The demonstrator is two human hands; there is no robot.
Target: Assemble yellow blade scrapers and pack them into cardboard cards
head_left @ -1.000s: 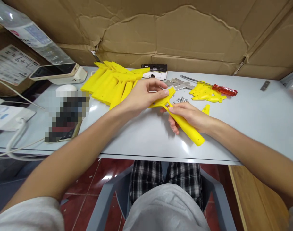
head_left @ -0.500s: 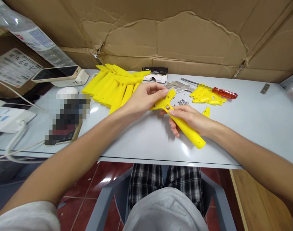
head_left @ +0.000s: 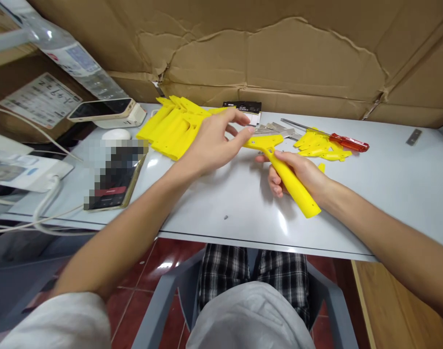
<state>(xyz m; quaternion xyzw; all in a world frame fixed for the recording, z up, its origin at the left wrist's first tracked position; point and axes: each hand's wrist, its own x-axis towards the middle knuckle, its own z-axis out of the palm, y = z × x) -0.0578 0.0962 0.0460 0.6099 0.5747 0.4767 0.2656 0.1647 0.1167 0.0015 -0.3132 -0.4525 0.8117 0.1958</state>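
Observation:
My right hand (head_left: pixel 303 172) is wrapped around the handle of a yellow plastic scraper (head_left: pixel 296 184), held tilted above the table with its wide head up and to the left. Beside that head is my left hand (head_left: pixel 217 138), thumb and fingers apart, its thumb tip at the head's left end; whether it touches cannot be made out. A small dark metal piece (head_left: pixel 226 217), perhaps a screw, lies near the table's front edge. Behind the scraper are flat metal blades (head_left: pixel 276 130). Small yellow plastic parts (head_left: pixel 321 145) lie in a heap to the right.
Several yellow scraper handles (head_left: pixel 174 131) are piled behind my left hand. A red-handled screwdriver (head_left: pixel 348 142) rests across the small parts. A metal plate (head_left: pixel 414 137) lies far right. Phones (head_left: pixel 114 179), cables, a bottle (head_left: pixel 76 60) and a small black-and-white box (head_left: pixel 248 109) stand around.
My left hand has loosened from the scraper's head, its fingers spreading. The scraper has turned in my right hand. A small metal piece now shows near the front edge. The view has shifted slightly.

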